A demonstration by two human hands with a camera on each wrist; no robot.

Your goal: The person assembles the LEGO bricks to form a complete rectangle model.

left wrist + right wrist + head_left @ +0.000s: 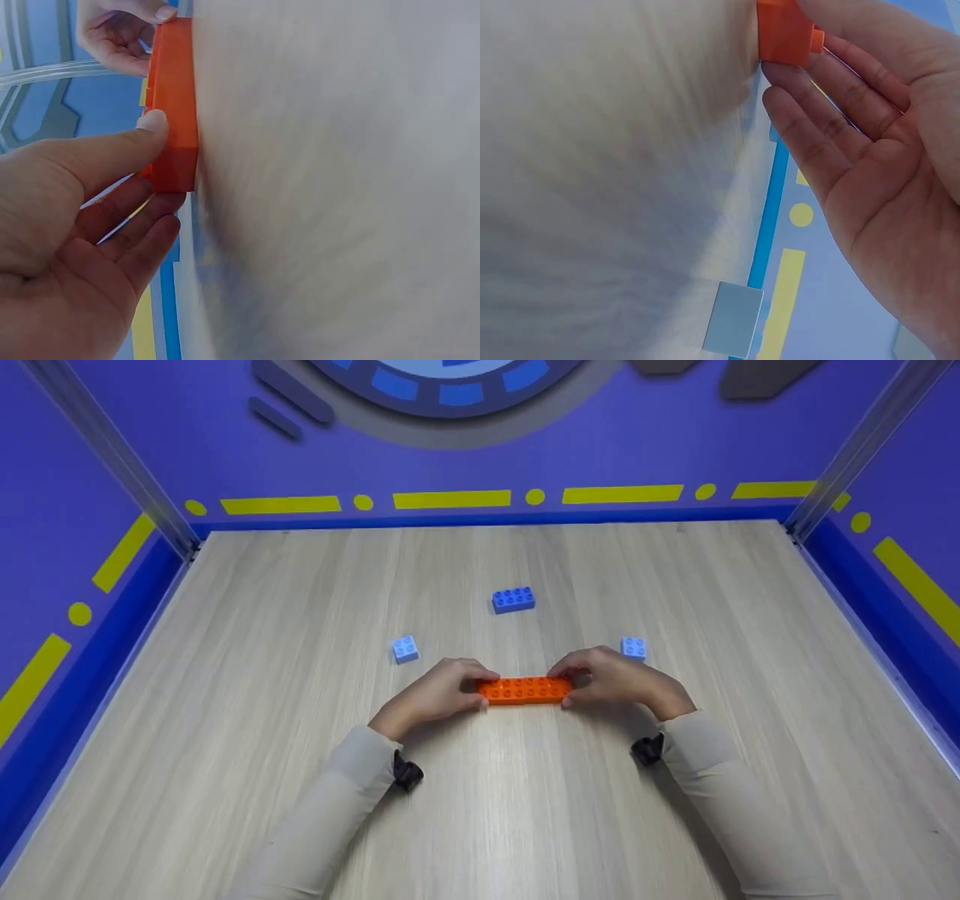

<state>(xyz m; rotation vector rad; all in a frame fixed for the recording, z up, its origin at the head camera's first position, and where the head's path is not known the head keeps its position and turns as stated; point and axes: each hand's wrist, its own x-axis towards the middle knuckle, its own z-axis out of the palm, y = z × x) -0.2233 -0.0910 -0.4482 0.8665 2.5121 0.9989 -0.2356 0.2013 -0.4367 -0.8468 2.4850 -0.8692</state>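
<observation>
Orange brick (pixel 525 691), 1, long: 2 rows of studs facing up, lying crosswise at the middle of the bench (pixel 487 825), between the hands. Whether its underside sits flat on the wood or just off it, I cannot tell.

Left hand (pixel 439 695), 1: pinches the brick's left end, thumb on the near side, fingers on the far side.

Right hand (pixel 621 681), 1: pinches the right end in the same manner (the 2 grips nearly mirror each other).

Blue brick (pixel 514 600), 1: 8 studs, standing well apart, beyond the orange piece, slightly askew.

Light-blue bricks, 2, 4 studs each: the left light-blue brick (pixel 405 649) stands beyond the left hand and out to its side; the right light-blue brick (pixel 634 647) stands just beyond the right hand, which partly hides it from overhead.

Sleeves, 2, pale: the left sleeve (pixel 322 810) and right sleeve (pixel 739 802), each with a small black device at the wrist.

Back panel (pixel 225 465), 1: purple, with yellow bars and dots.
</observation>
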